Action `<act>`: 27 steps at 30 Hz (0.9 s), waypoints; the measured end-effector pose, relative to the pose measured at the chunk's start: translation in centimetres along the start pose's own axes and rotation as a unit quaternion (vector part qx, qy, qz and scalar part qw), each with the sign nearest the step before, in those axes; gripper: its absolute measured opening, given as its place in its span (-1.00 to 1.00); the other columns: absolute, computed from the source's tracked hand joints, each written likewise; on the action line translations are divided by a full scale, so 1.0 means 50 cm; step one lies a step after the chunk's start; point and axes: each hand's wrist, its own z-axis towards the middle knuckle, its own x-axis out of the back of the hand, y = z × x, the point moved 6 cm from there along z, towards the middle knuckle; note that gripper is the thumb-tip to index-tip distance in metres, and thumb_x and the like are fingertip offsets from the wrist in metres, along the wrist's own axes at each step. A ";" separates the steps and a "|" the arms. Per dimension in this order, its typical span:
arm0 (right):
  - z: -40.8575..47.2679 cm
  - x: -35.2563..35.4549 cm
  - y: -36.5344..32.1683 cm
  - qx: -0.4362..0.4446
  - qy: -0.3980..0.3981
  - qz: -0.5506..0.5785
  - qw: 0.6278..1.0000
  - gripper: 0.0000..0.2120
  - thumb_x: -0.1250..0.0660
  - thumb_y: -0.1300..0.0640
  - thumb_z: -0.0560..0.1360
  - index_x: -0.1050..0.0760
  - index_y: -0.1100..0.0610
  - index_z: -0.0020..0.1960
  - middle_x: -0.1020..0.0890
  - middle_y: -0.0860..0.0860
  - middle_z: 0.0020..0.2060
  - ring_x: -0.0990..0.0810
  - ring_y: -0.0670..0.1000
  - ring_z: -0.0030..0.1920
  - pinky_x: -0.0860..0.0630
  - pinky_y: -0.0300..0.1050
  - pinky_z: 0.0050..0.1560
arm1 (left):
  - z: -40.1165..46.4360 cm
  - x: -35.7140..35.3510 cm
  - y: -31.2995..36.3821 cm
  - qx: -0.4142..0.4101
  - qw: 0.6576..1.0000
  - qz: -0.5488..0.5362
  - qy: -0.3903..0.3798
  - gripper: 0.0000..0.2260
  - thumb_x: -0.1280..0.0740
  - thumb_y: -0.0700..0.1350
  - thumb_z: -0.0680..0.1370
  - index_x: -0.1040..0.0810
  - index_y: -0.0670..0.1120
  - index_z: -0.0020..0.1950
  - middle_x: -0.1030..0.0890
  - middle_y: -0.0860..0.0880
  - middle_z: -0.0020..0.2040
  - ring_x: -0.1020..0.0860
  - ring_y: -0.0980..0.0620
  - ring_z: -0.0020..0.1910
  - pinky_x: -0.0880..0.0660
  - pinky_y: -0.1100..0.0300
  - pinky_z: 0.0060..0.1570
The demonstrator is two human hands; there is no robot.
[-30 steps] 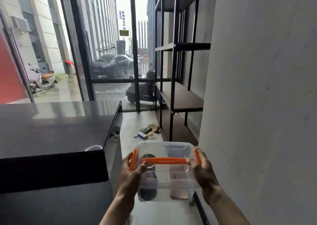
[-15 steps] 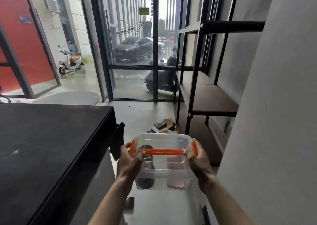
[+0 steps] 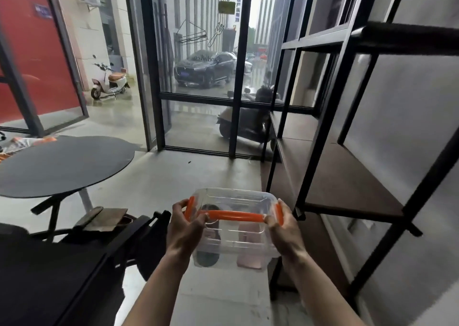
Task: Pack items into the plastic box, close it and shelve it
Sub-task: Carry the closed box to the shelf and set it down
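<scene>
I carry a clear plastic box (image 3: 233, 241) with its lid on and an orange handle (image 3: 236, 216) lying across the top. My left hand (image 3: 185, 229) grips the box's left side at the orange clip. My right hand (image 3: 285, 233) grips the right side at the other clip. Inside the box I see a dark round item (image 3: 207, 248) on the left and a pinkish flat item (image 3: 249, 256) on the right. The black metal shelving unit (image 3: 347, 184) with brown boards stands just right of the box, its lower board level with my hands.
A round dark table (image 3: 62, 166) stands at the left. A black counter edge (image 3: 62, 276) and a dark folded stand (image 3: 139, 231) lie at the lower left. Glass doors (image 3: 203, 77) are ahead, with scooters and a car outside. A grey wall runs behind the shelves.
I have walked forward past the black counter with the box held in both hands. The shelving unit is now much closer on my right. My grip on the box is unchanged.
</scene>
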 end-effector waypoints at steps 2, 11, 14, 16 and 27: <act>0.101 -0.018 -0.010 -0.001 -0.003 0.004 1.000 -0.39 -0.23 0.12 0.64 -0.10 -0.03 0.62 -0.41 0.12 0.45 -0.42 0.01 0.13 -0.42 -0.18 -0.01 | 0.095 -0.035 0.016 -0.002 1.000 0.002 0.003 -0.48 -0.47 -0.05 0.49 -0.35 0.02 0.39 -0.54 -0.08 0.14 -0.54 -0.09 0.04 -0.50 0.00 0.00; 0.647 -0.124 -0.021 0.026 -0.001 -0.019 0.999 -0.36 -0.26 0.15 0.61 -0.11 0.05 0.63 -0.36 0.10 0.52 -0.45 0.11 0.35 -0.40 -0.04 0.27 | 0.593 -0.229 0.036 -0.011 1.000 -0.001 0.010 -0.45 -0.47 -0.03 0.50 -0.33 0.00 0.42 -0.51 -0.11 0.21 -0.52 -0.12 0.09 -0.52 -0.03 0.05; 0.845 -0.157 -0.048 0.026 -0.011 -0.032 0.999 -0.37 -0.26 0.12 0.61 -0.11 0.03 0.62 -0.40 0.14 0.50 -0.48 0.13 0.30 -0.44 -0.04 0.22 | 0.769 -0.296 0.068 -0.007 1.000 -0.002 0.024 -0.43 -0.48 -0.05 0.49 -0.33 -0.01 0.43 -0.52 -0.12 0.24 -0.51 -0.11 0.10 -0.52 -0.02 0.05; 0.969 -0.176 -0.073 0.031 -0.022 -0.037 0.999 -0.37 -0.25 0.12 0.62 -0.08 0.03 0.62 -0.43 0.12 0.45 -0.49 0.10 0.24 -0.49 -0.22 0.09 | 0.881 -0.337 0.104 -0.006 1.000 -0.005 0.027 -0.42 -0.48 -0.07 0.50 -0.32 -0.03 0.45 -0.50 -0.11 0.23 -0.50 -0.10 0.10 -0.52 -0.02 0.03; 1.528 -0.275 -0.153 0.029 0.013 -0.037 0.999 -0.37 -0.26 0.12 0.59 -0.13 0.02 0.61 -0.48 0.15 0.41 -0.48 0.08 0.19 -0.44 -0.08 0.18 | 1.445 -0.535 0.194 -0.023 1.000 -0.003 0.011 -0.43 -0.48 -0.06 0.50 -0.32 -0.02 0.44 -0.46 -0.02 0.18 -0.48 -0.07 0.10 -0.45 0.04 -0.01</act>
